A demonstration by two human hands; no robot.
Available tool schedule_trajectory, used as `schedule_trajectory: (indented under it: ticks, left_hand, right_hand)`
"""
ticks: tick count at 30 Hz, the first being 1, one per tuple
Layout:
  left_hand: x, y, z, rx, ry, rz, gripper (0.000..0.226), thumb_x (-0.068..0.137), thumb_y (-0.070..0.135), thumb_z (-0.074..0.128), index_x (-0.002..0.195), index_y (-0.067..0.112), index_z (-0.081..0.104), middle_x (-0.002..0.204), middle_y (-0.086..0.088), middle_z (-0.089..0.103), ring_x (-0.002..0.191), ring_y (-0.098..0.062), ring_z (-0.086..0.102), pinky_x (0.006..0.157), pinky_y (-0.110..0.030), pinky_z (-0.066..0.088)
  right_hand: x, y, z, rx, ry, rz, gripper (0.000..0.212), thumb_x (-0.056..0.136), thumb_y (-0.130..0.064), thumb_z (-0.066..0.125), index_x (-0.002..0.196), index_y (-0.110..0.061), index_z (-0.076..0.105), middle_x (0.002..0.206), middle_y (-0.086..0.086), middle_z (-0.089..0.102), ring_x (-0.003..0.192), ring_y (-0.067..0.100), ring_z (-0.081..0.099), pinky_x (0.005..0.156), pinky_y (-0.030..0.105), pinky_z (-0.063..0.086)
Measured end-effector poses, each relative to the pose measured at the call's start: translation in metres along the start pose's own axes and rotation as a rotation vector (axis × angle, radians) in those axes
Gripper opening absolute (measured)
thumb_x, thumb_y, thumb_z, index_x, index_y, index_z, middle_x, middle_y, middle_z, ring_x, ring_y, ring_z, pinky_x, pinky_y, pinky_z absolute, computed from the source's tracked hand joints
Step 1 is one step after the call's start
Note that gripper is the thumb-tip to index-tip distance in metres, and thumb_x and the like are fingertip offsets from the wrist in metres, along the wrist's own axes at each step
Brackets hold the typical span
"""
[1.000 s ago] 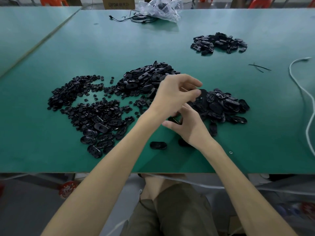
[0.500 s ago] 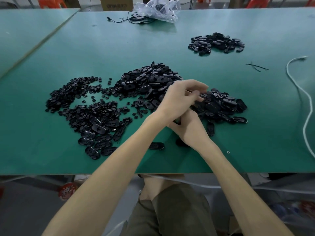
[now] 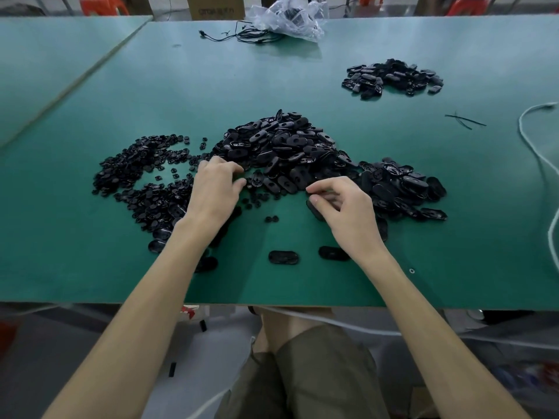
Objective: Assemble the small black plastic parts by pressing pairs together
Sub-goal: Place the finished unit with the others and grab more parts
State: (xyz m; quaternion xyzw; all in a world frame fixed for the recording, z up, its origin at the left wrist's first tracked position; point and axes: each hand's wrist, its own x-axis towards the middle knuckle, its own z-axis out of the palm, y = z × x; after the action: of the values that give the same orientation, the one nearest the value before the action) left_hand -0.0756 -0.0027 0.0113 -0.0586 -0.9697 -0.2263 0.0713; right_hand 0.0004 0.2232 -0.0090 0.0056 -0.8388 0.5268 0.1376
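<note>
left hand (image 3: 216,192): fingers bent, tips down on the black parts at the near edge of the big pile. I cannot tell if it has picked one up.
right hand (image 3: 351,210): fingers curled, with the thumb and fingers holding one oval part (image 3: 315,212) low over the desk (image 3: 90,252).
big pile (image 3: 281,146): black oval parts heaped just past the left hand's fingertips.
small bits (image 3: 136,173): lots of tiny round black parts, spread out to the left of the left hand.
right pile (image 3: 402,189): more oval parts, just beside the right hand on its right.
loose ovals: two lie flat between the wrists, one in the middle (image 3: 283,257) and one near the right wrist (image 3: 332,253).
far pile (image 3: 393,77): well past the right hand.
white cord (image 3: 541,164): far to the right of the right hand.
</note>
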Motion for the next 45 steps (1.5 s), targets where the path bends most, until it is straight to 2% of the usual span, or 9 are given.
schedule_trajectory:
  ticks: [3,9,15,21,28,33,37,41,45]
  left_hand:
    - [-0.002,-0.001,0.001,-0.010,0.026,0.048,0.022,0.102,0.015,0.065,0.122,0.011,0.075,0.119,-0.011,0.064,0.117,-0.031,0.054,0.108,-0.046,0.042]
    - [-0.006,0.002,0.003,-0.044,0.072,0.056,0.012,0.100,0.013,0.067,0.109,0.012,0.075,0.102,-0.005,0.064,0.105,-0.028,0.058,0.106,-0.048,0.044]
    - [-0.009,0.002,0.004,-0.010,0.096,0.073,0.007,0.101,0.016,0.064,0.104,0.013,0.070,0.105,-0.006,0.067,0.103,-0.027,0.059,0.106,-0.047,0.042]
    - [-0.010,0.004,0.000,-0.075,0.169,0.074,0.009,0.100,0.014,0.065,0.103,0.013,0.073,0.097,-0.001,0.072,0.085,-0.022,0.065,0.097,-0.048,0.053]
    - [-0.012,0.005,-0.003,-0.120,0.183,0.060,0.011,0.099,0.012,0.066,0.105,0.014,0.075,0.096,0.001,0.073,0.082,-0.016,0.065,0.090,-0.042,0.058]
    - [-0.015,0.019,-0.005,-0.477,0.059,0.054,0.008,0.096,0.011,0.072,0.096,0.020,0.073,0.090,0.004,0.073,0.081,-0.013,0.071,0.078,-0.024,0.059]
    - [-0.021,0.040,0.009,-0.737,-0.027,0.128,0.009,0.095,0.006,0.073,0.096,0.015,0.072,0.089,-0.006,0.075,0.074,-0.019,0.072,0.076,-0.028,0.060]
    - [-0.028,0.050,0.030,-0.910,-0.047,0.143,0.005,0.096,0.005,0.072,0.101,0.006,0.071,0.092,-0.010,0.075,0.069,-0.010,0.068,0.065,-0.016,0.051]
    - [-0.025,0.041,0.036,-0.995,-0.051,0.108,0.008,0.096,0.009,0.073,0.104,0.009,0.074,0.092,-0.003,0.077,0.071,-0.008,0.067,0.060,-0.018,0.049]
  right_hand:
    - [0.000,-0.001,-0.002,-0.002,0.023,-0.005,0.021,0.098,-0.001,0.068,0.113,-0.014,0.076,0.117,-0.002,0.066,0.100,0.003,0.068,0.093,0.017,0.053]
    - [0.000,-0.002,-0.002,-0.023,0.029,-0.031,0.030,0.099,0.000,0.066,0.126,-0.011,0.074,0.125,-0.002,0.060,0.105,-0.016,0.058,0.090,0.005,0.046]
    - [-0.001,-0.003,-0.002,0.054,0.044,0.024,0.023,0.097,0.001,0.069,0.105,-0.021,0.069,0.118,0.000,0.066,0.106,0.002,0.066,0.091,0.015,0.054]
    - [0.000,0.000,-0.001,0.060,0.055,0.058,0.014,0.098,-0.007,0.071,0.103,-0.020,0.070,0.109,0.000,0.072,0.101,0.010,0.070,0.091,0.023,0.057]
    - [-0.001,-0.001,-0.001,0.064,0.044,0.066,0.012,0.097,-0.008,0.072,0.104,-0.018,0.071,0.107,-0.002,0.073,0.099,0.010,0.070,0.092,0.026,0.058]
    - [0.000,0.000,-0.002,0.098,0.072,0.082,0.009,0.097,-0.013,0.073,0.104,-0.017,0.069,0.101,-0.004,0.075,0.096,0.010,0.074,0.091,0.028,0.059]
    - [0.000,0.001,-0.002,0.101,0.085,0.084,0.010,0.097,-0.017,0.075,0.104,-0.017,0.068,0.101,-0.005,0.076,0.097,0.010,0.074,0.093,0.033,0.059]
    - [-0.001,-0.001,-0.002,0.151,0.087,0.039,0.015,0.097,-0.009,0.073,0.109,-0.015,0.068,0.103,-0.004,0.075,0.099,0.010,0.074,0.096,0.037,0.060]
    - [-0.001,-0.001,-0.001,0.131,0.064,0.020,0.013,0.097,-0.008,0.072,0.109,-0.013,0.074,0.102,-0.006,0.077,0.095,0.010,0.075,0.094,0.037,0.060]
